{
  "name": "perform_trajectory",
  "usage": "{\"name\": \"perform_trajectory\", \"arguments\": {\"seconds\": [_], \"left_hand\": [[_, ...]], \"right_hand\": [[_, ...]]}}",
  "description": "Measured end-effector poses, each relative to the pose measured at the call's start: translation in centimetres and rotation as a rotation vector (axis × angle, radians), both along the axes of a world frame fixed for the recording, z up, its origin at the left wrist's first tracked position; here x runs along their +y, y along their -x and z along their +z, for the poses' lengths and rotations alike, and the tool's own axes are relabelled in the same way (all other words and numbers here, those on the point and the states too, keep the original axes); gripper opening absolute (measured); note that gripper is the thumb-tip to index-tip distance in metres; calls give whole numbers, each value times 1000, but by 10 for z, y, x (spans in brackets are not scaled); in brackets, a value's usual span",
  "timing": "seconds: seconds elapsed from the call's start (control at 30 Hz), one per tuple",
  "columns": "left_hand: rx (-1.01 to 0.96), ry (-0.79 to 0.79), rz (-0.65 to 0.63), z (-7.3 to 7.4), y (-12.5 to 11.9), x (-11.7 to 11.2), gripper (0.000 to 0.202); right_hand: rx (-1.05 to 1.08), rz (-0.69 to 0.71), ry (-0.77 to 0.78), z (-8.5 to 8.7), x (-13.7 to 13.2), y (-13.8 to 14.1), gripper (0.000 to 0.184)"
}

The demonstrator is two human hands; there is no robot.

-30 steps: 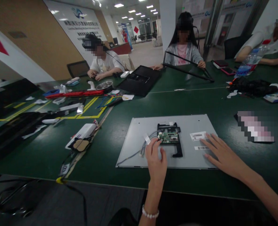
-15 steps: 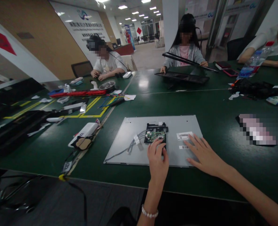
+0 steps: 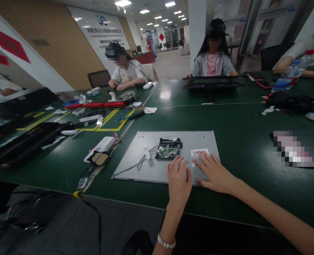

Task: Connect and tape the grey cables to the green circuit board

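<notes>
A flat silver-grey panel [image 3: 135, 143] lies on the green table before me. On it sits a green circuit board [image 3: 169, 152] in a black bracket, with a bundle of grey cables [image 3: 142, 161] running off its left side. My left hand [image 3: 179, 177], a beaded bracelet on its wrist, is over the panel's near edge just below the board, fingers apart and holding nothing. Spread out flat, my right hand [image 3: 215, 173] rests on the panel's right part, its fingertips by a white label [image 3: 199, 152].
Left of the panel lies a white-wrapped pack [image 3: 101, 150] with black leads. A pink phone-like slab [image 3: 295, 148] is at right. Across the table, one person handles a black frame [image 3: 213, 83]; another sits further left. A bottle [image 3: 292, 72] stands far right.
The panel has shifted left and slightly toward me relative to my hands. My left hand is now off the board's lower edge. Across the table, the tilted black frame has been lowered.
</notes>
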State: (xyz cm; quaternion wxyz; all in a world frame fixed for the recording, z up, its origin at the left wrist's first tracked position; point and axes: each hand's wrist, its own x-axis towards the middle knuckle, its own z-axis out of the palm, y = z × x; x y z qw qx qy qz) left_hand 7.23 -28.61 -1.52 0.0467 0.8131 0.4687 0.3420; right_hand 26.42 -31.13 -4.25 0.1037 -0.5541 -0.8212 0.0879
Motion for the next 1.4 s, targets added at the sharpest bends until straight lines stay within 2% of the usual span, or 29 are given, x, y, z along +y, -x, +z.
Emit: {"name": "perform_trajectory", "arguments": {"seconds": [0.17,0.3,0.43,0.6,0.8,0.97,1.2,1.4], "left_hand": [[107,-8,116,8,23,32,41],[296,67,139,3,32,55,53],[366,72,148,-5,36,64,47],[397,58,181,-5,48,78,46],[584,193,295,1,69,113,49],[623,221,376,4,91,143,50],[639,243,356,5,118,166,50],[635,168,314,11,118,180,49]], "right_hand": [[4,8,32,5,8,9,77],[6,15,56,7,12,13,79],[20,16,75,8,13,13,76],[49,2,87,10,12,10,68],[70,-6,92,7,12,10,66],[88,-4,113,6,12,9,68],[92,-12,121,7,12,9,67],[100,-13,113,5,12,9,67]]}}
